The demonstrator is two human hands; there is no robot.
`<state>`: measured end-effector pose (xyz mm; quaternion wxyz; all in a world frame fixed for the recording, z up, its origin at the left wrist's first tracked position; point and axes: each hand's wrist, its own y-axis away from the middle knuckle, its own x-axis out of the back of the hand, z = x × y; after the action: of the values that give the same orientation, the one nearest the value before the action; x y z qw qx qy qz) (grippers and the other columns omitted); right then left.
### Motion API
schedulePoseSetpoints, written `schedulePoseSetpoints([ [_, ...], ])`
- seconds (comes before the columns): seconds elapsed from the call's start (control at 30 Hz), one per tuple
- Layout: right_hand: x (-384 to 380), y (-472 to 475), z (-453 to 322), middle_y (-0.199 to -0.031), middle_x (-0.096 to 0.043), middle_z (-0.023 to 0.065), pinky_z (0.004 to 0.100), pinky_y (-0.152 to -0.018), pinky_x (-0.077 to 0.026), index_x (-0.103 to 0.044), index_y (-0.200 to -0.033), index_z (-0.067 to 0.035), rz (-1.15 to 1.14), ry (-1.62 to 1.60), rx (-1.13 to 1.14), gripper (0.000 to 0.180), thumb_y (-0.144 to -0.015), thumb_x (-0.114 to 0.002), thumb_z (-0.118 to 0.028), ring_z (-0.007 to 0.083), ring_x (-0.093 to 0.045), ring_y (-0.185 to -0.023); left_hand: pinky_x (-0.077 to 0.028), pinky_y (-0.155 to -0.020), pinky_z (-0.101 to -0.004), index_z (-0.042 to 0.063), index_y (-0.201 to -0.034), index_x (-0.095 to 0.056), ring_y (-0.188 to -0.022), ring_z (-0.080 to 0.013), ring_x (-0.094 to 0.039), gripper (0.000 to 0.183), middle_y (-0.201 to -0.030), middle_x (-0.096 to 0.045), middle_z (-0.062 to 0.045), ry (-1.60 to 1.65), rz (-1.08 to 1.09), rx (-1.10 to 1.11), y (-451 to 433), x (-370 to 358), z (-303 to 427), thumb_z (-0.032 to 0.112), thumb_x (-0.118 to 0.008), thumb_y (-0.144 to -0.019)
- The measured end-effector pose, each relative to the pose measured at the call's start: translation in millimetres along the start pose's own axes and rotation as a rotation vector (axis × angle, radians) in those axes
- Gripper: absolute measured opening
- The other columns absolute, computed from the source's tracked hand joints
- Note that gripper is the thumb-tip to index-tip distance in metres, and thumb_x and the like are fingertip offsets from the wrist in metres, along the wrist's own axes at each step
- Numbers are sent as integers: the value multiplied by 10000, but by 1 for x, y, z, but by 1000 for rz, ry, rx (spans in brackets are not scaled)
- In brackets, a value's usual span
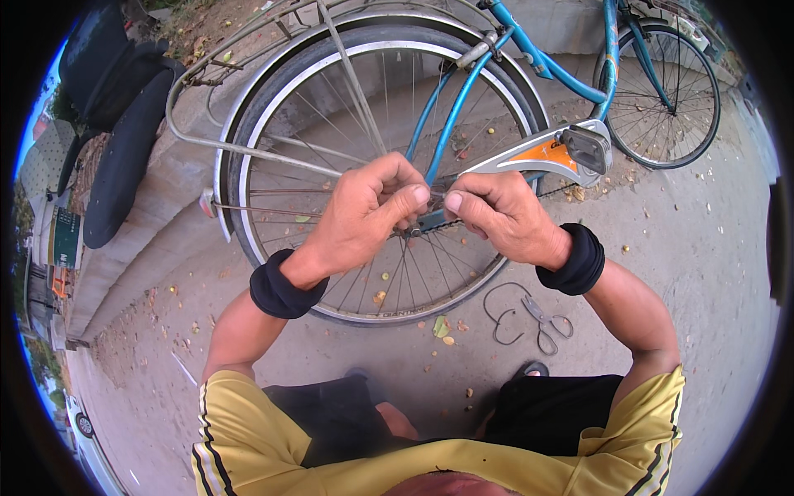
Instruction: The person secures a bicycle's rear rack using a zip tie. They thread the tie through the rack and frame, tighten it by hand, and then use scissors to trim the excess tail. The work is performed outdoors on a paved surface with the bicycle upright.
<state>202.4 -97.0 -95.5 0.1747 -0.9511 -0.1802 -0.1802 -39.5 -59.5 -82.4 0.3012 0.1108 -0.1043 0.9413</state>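
My left hand (366, 214) and my right hand (502, 214) are raised in front of a blue bicycle's rear wheel (400, 318). Their thumbs point towards each other with a small gap between, and the fingers of both are curled in a pinch. Whether something thin sits between the fingertips is too small to tell. Just below the left fingertips shows the rear axle nut (412, 232). A silver and orange chain guard (533, 155) runs up and right from behind the right hand to a pedal (586, 150). Both wrists wear black wristbands.
Scissors (546, 325) lie on the concrete ground beside a curved dark wire (486, 302). A metal rear rack (267, 150) and a red-and-white reflector (207, 203) stick out left. Beyond is a black chair (127, 161) by a concrete ledge (133, 254). The front wheel (659, 166) stands at upper right.
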Motion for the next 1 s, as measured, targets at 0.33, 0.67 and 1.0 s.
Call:
schedulePoseSetpoints([
  [0.33,2,3,4,-641,-420,-50,251,-520,-379,-660,-913,10,-33,-632,-271,346,-1097,-552,-263,60,-397,-551,-538,-710,-247,1,-1162,-649,-884,-93,-636,247,-1021,-703,-83,152,85,-103,-3,2,0,176,-730,-1007],
  [0.67,-9,0,-7,-702,-501,-33,247,-556,-399,-675,-931,-2,1,-473,-164,341,-1099,-558,-275,54,-460,-635,-531,-719,-254,17,-997,-670,-806,-100,-623,104,-974,-673,-62,569,-16,75,-18,-6,2,60,-757,-959],
  [1.0,3,-4,-5,-706,-615,157,396,-607,-471,-673,-932,42,189,72,119,262,-1024,-629,-200,269,-596,-612,-560,-737,-270,-4,-955,-702,-825,-119,-655,101,-994,-686,-76,197,-49,-59,-38,16,11,68,-773,-945],
])
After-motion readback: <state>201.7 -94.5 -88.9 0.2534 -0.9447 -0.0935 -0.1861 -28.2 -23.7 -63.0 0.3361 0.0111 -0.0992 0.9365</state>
